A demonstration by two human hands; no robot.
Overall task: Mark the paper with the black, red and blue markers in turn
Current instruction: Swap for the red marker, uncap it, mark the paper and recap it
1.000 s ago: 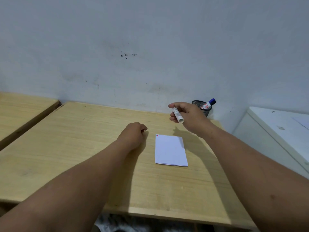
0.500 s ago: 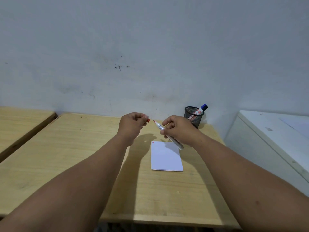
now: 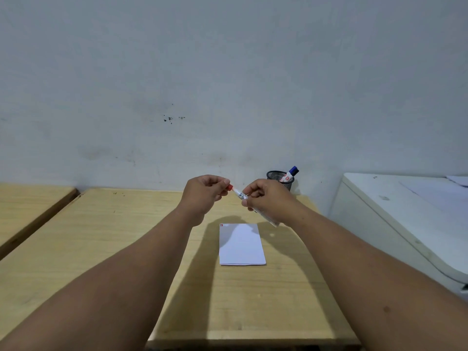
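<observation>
— While both hands are hovering above the table (image 3: 126, 249), what is each one gripping?

— The right hand (image 3: 271, 198) is wrapping its fingers around the white barrel of the red marker (image 3: 241, 196), which is slanting up and to the left. The left hand (image 3: 205, 192) is pinching the red cap (image 3: 230, 187) between thumb and fingertips, right at the marker's upper end. Whether the cap is fully seated or only touching the barrel, I cannot tell from where I am standing.

— And the paper?

— The paper (image 3: 241, 245) is lying flat on the wooden table, below and slightly nearer than the hands, partly under their shadow. Small red marks are showing at its far left corner (image 3: 221, 225).

— Where are the other markers sitting?

— A black mesh cup (image 3: 278, 177) is standing at the table's far right, close to the wall (image 3: 228, 72), just behind the right hand. A blue-capped marker (image 3: 291, 173) is leaning out of it to the right. I am not seeing the black marker clearly enough to place it.

— Anything beside the table?

— A white cabinet top (image 3: 405, 211) is sitting to the right, and another wooden surface (image 3: 25, 206) is lying to the left.
</observation>
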